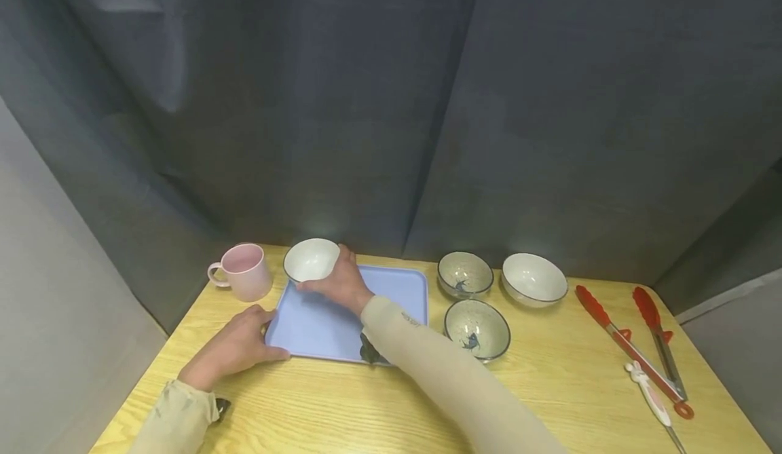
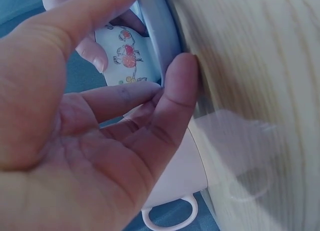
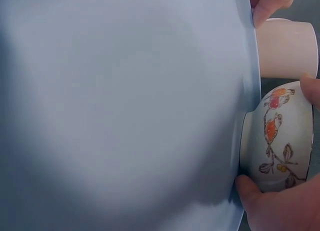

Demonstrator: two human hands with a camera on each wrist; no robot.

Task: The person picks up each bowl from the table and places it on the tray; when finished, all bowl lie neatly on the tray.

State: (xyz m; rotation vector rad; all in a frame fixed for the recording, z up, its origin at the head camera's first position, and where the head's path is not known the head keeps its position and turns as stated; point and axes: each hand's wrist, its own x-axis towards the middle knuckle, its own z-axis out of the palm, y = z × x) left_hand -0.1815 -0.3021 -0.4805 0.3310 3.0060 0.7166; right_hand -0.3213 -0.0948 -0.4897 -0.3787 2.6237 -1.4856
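A white bowl [image 1: 310,257] stands at the far left corner of a light blue tray [image 1: 320,328]. My right hand [image 1: 342,281] grips the bowl from its right side, thumb on the near side and fingers behind. Painted orange and red birds on a branch show on the bowl's outside [image 3: 272,141] in the right wrist view. My left hand [image 1: 235,347] holds the tray's near left corner, with fingertips [image 2: 181,73] against the rim in the left wrist view. Beyond that hand stands a pink mug [image 1: 249,277], its handle facing left.
Right of the tray are two grey speckled bowls, one far [image 1: 466,272] and one nearer [image 1: 479,328]. A larger white bowl [image 1: 534,279] sits beside them. Red-tipped tongs [image 1: 647,366] and a rabbit-handled utensil [image 1: 650,393] lie at the right. A dark curtain [image 1: 391,115] hangs behind.
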